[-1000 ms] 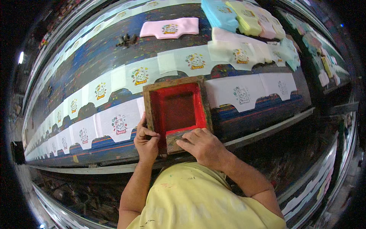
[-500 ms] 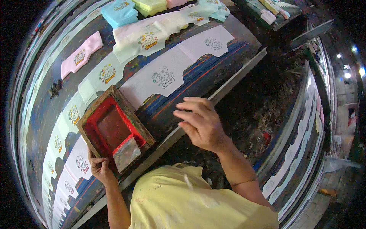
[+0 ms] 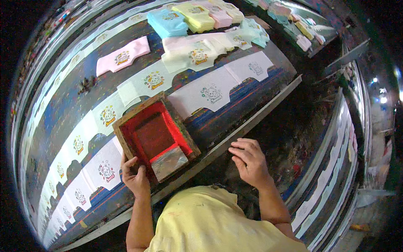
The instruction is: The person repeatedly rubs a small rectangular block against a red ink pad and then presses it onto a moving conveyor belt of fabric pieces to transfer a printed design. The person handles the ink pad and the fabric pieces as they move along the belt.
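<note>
My left hand [image 3: 132, 174] grips the left side of a wooden screen-printing frame [image 3: 191, 147] with red ink round its inner walls and a dark red middle. A grey, streaked flat piece [image 3: 169, 164] lies at its near end. The frame rests on a long dark printing table among white cloth pieces [image 3: 197, 101] printed with small cartoon animals, some in full colour, some partly coloured. My right hand [image 3: 247, 161] hangs right of the frame near the table's metal edge, fingers loosely bent and apart, holding nothing.
Folded stacks in blue [image 3: 167, 27], yellow [image 3: 197, 21] and pink lie at the back, beside a single pink piece [image 3: 122, 54] and a small dark lump [image 3: 87, 84]. A metal rail [image 3: 252, 126] borders the near edge. Further racks with cloth [image 3: 319, 176] stand to the right.
My right hand has let go of the frame's near end and moved right, away from it. My left hand still holds the frame. The view has turned toward the right.
</note>
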